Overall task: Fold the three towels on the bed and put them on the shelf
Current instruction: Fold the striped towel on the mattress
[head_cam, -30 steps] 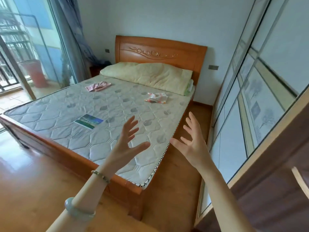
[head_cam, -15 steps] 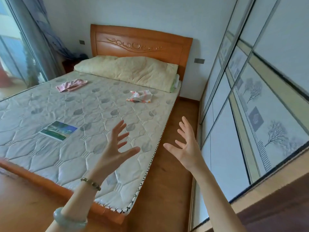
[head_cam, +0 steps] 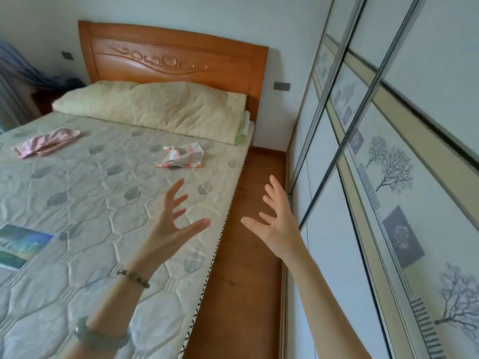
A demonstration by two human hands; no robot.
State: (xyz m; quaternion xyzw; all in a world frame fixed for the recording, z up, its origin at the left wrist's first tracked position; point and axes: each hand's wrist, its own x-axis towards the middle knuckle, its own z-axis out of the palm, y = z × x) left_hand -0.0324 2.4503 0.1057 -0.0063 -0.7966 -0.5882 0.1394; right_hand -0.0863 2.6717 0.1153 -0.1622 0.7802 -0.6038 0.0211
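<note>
While both hands hover in the air holding nothing at all, the towels are just lying on the bed (head_cam: pixel 90 203), none of them touched. The left hand (head_cam: pixel 168 234) is up over the right side of the bed, palm turned inward, fingers spread wide and mostly straight, thumb sticking out toward the other hand. The right hand (head_cam: pixel 278 229) mirrors it over the strip of wooden floor (head_cam: pixel 246 268) between the bed and the sliding wardrobe doors (head_cam: pixel 388 190), also splayed open, palm facing left. The two hands are near each other but not touching.

Closest thing to the fingers is the checked towel (head_cam: pixel 181 158), crumpled in a little heap further up the bed, beyond the left hand's fingertips and just short of the yellowish pillow (head_cam: pixel 155 110). There's a clear gap between it and the fingers. The pink towel (head_cam: pixel 45 142) is bunched up over on the far left side, well apart from both hands. There's also a flat blue-green printed rectangle (head_cam: pixel 20 246) at the left edge, lying smooth on the bed; can't tell if it's cloth. Beaded bracelet (head_cam: pixel 133 278) and a pale green bangle (head_cam: pixel 101 338) on the left forearm.
</note>
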